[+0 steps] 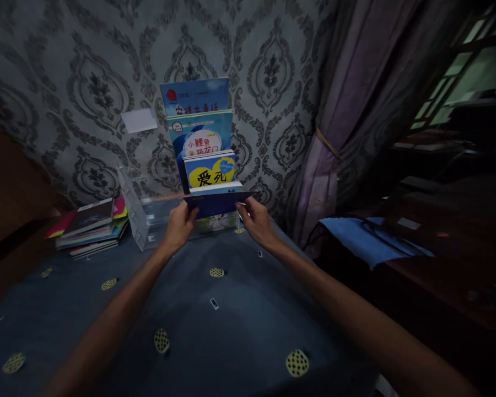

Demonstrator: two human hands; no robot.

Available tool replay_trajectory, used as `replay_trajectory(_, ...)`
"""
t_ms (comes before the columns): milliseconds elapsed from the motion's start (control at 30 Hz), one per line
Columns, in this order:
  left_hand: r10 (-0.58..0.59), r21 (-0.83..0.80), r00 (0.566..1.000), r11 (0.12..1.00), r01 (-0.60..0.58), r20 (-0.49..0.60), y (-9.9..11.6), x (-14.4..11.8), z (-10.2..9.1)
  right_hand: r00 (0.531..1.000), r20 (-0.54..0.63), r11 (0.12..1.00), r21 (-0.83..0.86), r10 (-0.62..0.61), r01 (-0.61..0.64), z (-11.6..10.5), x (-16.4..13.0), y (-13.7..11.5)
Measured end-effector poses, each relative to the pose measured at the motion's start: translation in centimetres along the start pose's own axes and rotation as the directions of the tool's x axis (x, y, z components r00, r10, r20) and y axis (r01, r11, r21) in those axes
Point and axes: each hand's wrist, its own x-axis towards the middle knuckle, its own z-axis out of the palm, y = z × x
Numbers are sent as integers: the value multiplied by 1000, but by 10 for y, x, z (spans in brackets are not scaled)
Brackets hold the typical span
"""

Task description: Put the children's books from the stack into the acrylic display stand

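Observation:
A thin dark blue book (217, 204) is held level between my two hands, tilted so that mostly its edge and cover face me. My left hand (181, 223) pinches its left end, and my right hand (256, 218) grips the right end. Right behind it, a clear plastic rack (134, 207) holds several upright books in steps. Among these are a blue book with a yellow patch (210, 171), a teal book with a white oval (200, 135) and a taller blue book (196, 96) at the back. The rack's lower front is partly hidden by my hands.
Left of the rack lies a stack of books and magazines (93, 223). A dark blue cloth with pineapple prints (231, 331) covers the surface. Patterned wallpaper (103, 88) rises behind, a tied purple curtain (326, 138) hangs at right, and a blue cloth (364, 240) lies beyond.

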Motion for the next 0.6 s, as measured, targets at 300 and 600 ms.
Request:
replay_trajectory(300, -75, 28, 995, 997, 74, 67, -7, -1, 12, 992, 97, 995, -68, 83, -77, 6, 2, 18)
replay_trajectory(600, -271, 449, 958, 870, 201, 98, -3, -8, 18, 988, 92, 948, -304, 125, -91, 9, -8, 44)
